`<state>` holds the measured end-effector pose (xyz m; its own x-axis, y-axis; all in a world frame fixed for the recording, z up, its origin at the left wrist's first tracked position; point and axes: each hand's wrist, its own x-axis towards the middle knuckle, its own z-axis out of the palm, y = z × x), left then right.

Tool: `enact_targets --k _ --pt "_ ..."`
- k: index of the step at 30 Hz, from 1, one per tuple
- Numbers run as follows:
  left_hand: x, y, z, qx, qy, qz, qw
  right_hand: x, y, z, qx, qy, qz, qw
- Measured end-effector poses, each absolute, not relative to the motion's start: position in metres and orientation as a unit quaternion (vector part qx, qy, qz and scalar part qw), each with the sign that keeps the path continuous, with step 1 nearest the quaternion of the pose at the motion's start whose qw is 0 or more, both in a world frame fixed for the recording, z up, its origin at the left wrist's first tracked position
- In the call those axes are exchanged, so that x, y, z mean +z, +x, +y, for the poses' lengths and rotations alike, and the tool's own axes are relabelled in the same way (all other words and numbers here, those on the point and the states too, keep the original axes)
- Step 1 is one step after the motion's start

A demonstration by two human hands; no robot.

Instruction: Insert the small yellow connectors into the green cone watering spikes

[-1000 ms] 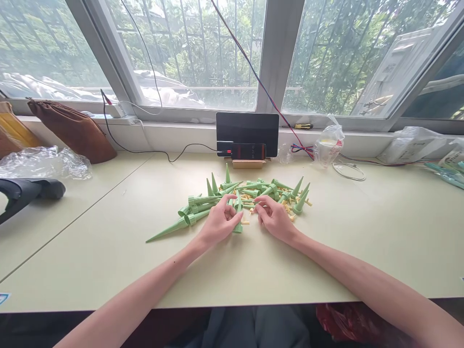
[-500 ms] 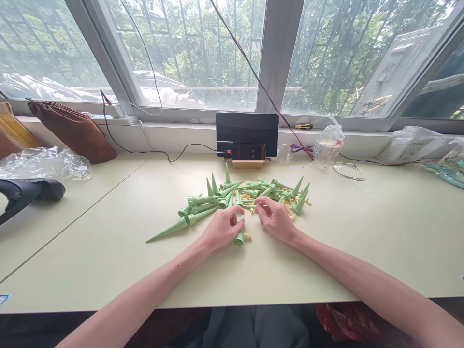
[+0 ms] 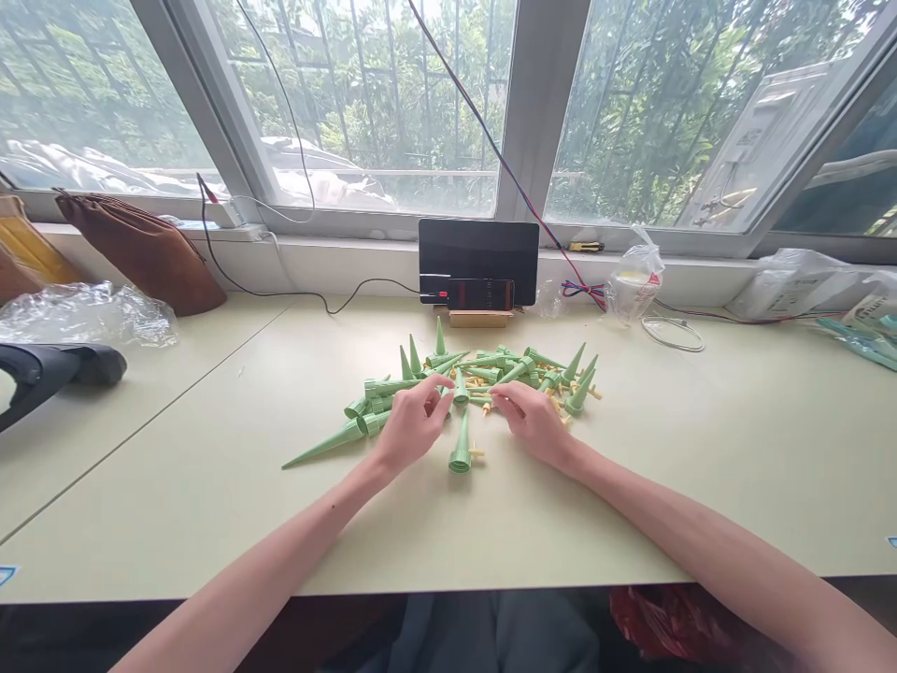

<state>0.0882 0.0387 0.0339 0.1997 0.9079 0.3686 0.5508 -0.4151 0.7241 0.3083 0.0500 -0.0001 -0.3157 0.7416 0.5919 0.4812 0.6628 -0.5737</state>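
My left hand [image 3: 412,422] is over the near side of a pile of green plastic cone spikes [image 3: 382,387]. Its thumb and forefinger are apart, with their tips beside a green spike [image 3: 460,388] that points away from me. Closer to me, a separate green spike [image 3: 461,456] lies with its threaded, open end facing me and a small yellow valve [image 3: 477,452] at its side. My right hand [image 3: 531,422] is at the pile's right side, fingers curled and tips close together near a small yellow piece [image 3: 486,408]. Anything between those fingertips is too small to make out.
Behind the pile, a phone [image 3: 480,293] leans against a dark tablet [image 3: 478,245] on a cardboard stand [image 3: 479,319]. A plastic-wrapped cup [image 3: 633,280] and a coiled white cable [image 3: 674,334] are at right. At left are a brown pouch [image 3: 144,257] and clear plastic wrap [image 3: 84,315].
My left hand has moved left and away from me, off the nearest green spike, which stays on the table. My right hand has barely shifted; its fingertips are closer together.
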Motion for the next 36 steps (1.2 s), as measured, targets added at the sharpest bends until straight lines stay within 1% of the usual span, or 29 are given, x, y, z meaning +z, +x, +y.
enact_targets --k 4,9,24,30,36 --pt "0.0337 0.0848 0.0426 0.405 0.724 0.497 0.253 -0.0010 0.3100 0.0530 0.123 -0.368 -0.811 0.438" --pt "0.0326 0.0866 0.0414 0.408 0.715 0.494 0.279 -0.0037 0.3081 0.0532 0.126 -0.361 -0.814 0.438" --pt "0.0351 0.0886 0.0387 0.420 0.742 0.488 0.187 -0.0016 0.3071 0.0505 0.143 -0.353 -0.818 0.432" --pt "0.0356 0.0882 0.0370 0.427 0.735 0.476 0.226 -0.0048 0.3081 0.0508 0.109 -0.355 -0.852 0.369" --pt "0.0349 0.0885 0.0371 0.428 0.752 0.462 0.197 -0.0070 0.3082 0.0523 0.099 -0.371 -0.865 0.324"
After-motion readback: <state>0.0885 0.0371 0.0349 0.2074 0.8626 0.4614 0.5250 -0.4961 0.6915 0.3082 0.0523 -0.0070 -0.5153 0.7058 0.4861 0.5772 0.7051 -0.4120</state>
